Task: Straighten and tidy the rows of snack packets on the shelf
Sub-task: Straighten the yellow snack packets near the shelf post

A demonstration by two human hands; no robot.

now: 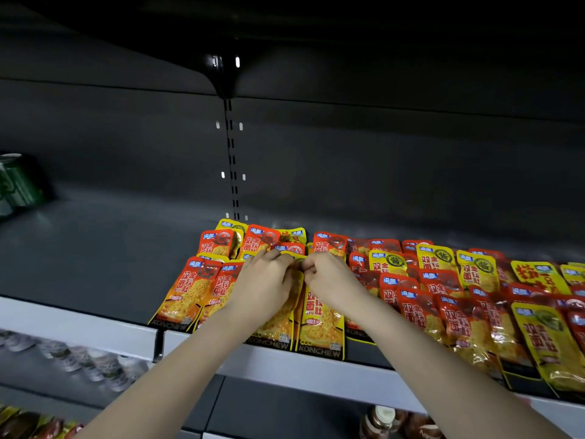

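Note:
Red and yellow snack packets [443,299] lie flat in overlapping rows on the dark grey shelf [95,267], from its middle to the right edge of view. My left hand [262,283] and my right hand [329,280] meet over the front middle packets. Both pinch the top edge of a yellow packet [319,324] that lies at the shelf's front lip. Two red packets [186,296] lie side by side just left of my left hand. Further back, more red and yellow packets [253,239] overlap at uneven angles.
The shelf's left half is bare apart from green cans [15,185] at the far left. A white price rail [79,331] runs along the shelf front. Below it are blurred cans [79,359] and a bottle [380,419]. Another shelf hangs dark overhead.

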